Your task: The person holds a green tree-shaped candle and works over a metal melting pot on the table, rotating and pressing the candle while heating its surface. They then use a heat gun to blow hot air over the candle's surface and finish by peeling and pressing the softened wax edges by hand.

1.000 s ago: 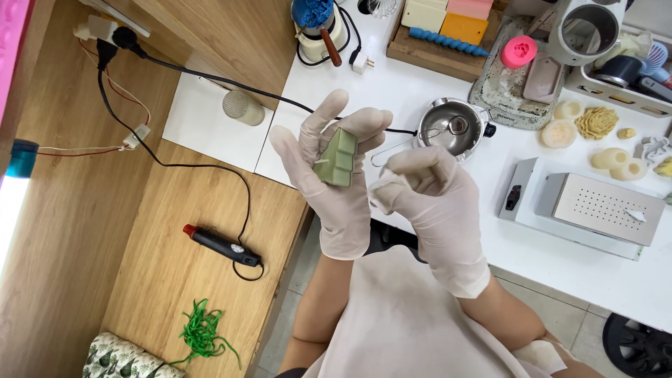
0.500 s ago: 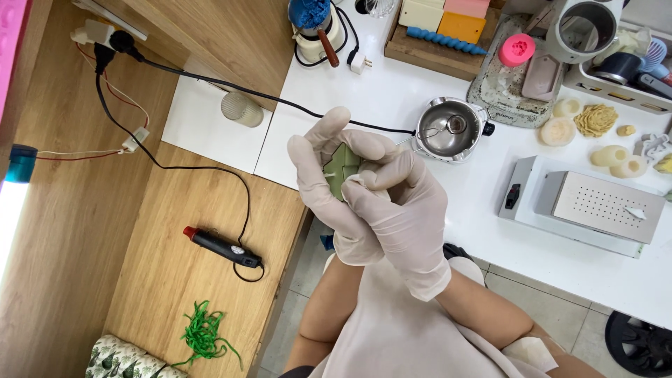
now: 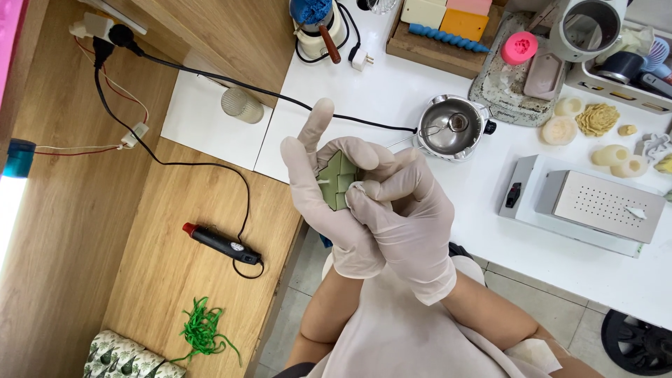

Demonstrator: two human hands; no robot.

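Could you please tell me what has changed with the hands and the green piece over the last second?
The right hand closed over the green block, which it only touched before; its fingers now wrap the block's right side. The left hand kept holding the block. The metal pot stayed put.

No labels, signs or screens show; the one package is a soft pouch [image 3: 129,357] at the bottom left on the wooden surface (white with a green leafy print), partly cut off by the frame
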